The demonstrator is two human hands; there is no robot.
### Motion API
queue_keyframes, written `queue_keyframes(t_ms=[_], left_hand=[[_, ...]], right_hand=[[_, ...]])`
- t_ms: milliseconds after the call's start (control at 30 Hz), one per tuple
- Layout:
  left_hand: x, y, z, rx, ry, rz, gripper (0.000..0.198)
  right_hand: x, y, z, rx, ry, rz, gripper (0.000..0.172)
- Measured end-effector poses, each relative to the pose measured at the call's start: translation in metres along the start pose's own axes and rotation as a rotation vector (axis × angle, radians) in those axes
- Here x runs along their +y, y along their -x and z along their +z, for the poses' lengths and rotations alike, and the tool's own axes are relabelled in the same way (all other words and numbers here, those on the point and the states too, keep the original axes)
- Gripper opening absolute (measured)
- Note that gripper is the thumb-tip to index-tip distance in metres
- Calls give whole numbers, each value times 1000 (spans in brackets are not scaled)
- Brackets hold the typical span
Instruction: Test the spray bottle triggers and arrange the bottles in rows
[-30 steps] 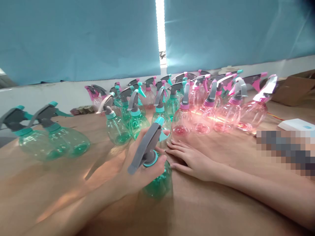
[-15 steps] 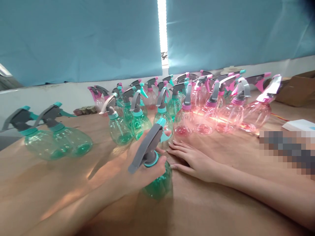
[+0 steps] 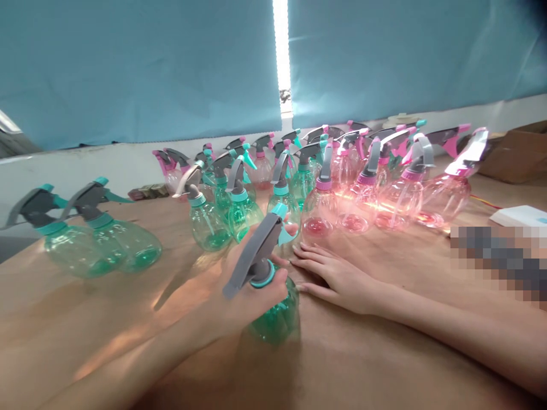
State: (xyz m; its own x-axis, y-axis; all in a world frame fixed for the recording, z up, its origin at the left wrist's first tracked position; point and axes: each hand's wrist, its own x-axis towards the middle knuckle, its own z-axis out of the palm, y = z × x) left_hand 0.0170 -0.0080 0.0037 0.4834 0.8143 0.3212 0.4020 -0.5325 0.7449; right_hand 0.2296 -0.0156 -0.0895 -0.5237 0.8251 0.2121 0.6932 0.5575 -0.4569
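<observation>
My left hand (image 3: 252, 290) is wrapped round the neck of a green spray bottle (image 3: 277, 319). The bottle has a grey head with a turquoise nozzle and collar, and its lower body shows below my fingers. My right hand (image 3: 337, 279) lies flat on the brown table (image 3: 363, 359), fingers spread, just right of that bottle and holding nothing. Beyond my hands stand several green spray bottles (image 3: 209, 228) and, to the right, several pink spray bottles (image 3: 318, 213). Some at the back are partly hidden by those in front.
Two more green spray bottles (image 3: 123, 245) stand apart on the left. A small stack (image 3: 149, 192) lies by the wall. At right are a white box (image 3: 519, 217), a blurred-out patch (image 3: 499, 256) and a brown cardboard box (image 3: 517, 151). Blue sheeting (image 3: 141, 68) hangs behind.
</observation>
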Motion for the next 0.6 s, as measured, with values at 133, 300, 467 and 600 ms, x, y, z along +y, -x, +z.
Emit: queue_keyframes(t_ms=[133,300,467,600], left_hand=[[0,0,-1,-10,0,-40,51],[1,0,-1,-48,93,-49,53],[-1,1,-2,-56,70,-29,49],[-3,4,-2,-16,68,36,40]], right_hand=[[1,0,1,23,-6,-9,61],[1,1,1,27,-12,-11,60],[0,0,0,5,-7,-5,62],[1,0,1,22,-20,-13,59]])
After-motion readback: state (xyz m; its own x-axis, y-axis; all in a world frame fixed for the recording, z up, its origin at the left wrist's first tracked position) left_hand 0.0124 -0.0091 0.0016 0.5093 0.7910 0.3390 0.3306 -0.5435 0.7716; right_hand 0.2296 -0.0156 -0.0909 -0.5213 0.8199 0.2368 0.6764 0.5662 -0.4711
